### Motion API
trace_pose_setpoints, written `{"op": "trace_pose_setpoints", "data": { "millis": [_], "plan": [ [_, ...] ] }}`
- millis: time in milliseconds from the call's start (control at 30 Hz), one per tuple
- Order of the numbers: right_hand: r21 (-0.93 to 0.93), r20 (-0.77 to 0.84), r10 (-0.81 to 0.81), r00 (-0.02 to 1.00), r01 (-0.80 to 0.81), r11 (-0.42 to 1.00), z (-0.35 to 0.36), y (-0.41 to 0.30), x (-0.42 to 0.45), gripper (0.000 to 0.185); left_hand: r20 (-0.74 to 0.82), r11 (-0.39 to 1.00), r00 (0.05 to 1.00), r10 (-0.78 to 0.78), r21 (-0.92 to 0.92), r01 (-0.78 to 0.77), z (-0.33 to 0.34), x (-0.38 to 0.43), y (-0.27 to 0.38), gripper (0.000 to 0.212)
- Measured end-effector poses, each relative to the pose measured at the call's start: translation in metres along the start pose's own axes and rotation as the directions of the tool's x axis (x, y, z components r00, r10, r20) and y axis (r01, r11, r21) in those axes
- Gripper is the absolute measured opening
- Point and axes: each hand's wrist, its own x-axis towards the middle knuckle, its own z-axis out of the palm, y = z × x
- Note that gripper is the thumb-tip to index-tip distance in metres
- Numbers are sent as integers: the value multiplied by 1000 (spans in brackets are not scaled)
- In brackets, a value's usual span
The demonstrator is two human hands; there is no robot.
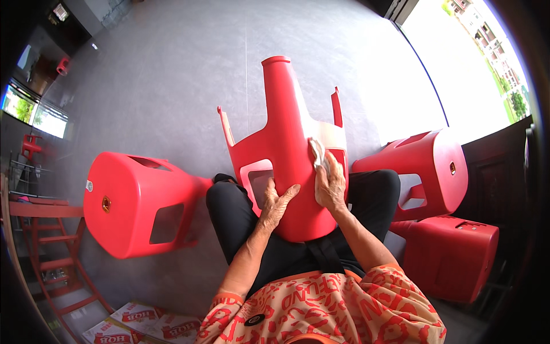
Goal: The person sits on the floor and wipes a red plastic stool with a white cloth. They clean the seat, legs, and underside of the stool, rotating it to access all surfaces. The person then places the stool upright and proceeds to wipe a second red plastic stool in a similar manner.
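Note:
A red plastic stool (296, 206) lies tipped on its side across my lap, its legs pointing away from me. My left hand (275, 204) grips it beside a side opening, the thumb laid over the broad leg and the fingers at the opening's edge. In my right hand (331, 185) is a crumpled white cloth (317, 152), pressed against the right side of the same leg. The hand partly hides the cloth.
Another red stool (116, 206) lies on its side at my left. Two more, an upper stool (429, 172) and a lower stool (451, 258), are at my right. A reddish ladder-like frame (58, 238) and printed cardboard boxes (137, 316) are at lower left. Grey floor (180, 86) stretches ahead.

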Motion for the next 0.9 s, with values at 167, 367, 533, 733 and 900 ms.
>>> {"op": "trace_pose_setpoints", "data": {
  "millis": [167, 367, 533, 733, 900],
  "plan": [
    [497, 561, 214, 800, -532, 685, -32, 26, -8, 19, 2, 991, 1000, -16, -129, 16, 2, -4, 6, 48],
    [426, 789, 306, 533, -833, 353, -55, -24, 22, 12, -130, 933, 988, 80, 359, -29, -19, -1, 7, 39],
    [540, 794, 208, 572, -819, 192, -54, 6, 35, 59, -580, 914, 754, 309, 399, -67, -79, 17, -18, 52],
    [635, 770, 195, 608, -762, -130, -80, 37, 66, 60, -426, 978, 894, -141, -200, 59, -99, 14, -23, 58],
    [650, 734, 258, 628, -760, 1, -94, 63, 69, 46, -172, 897, 931, -321, -370, 241, -72, 19, 19, 69]
  ]
}}
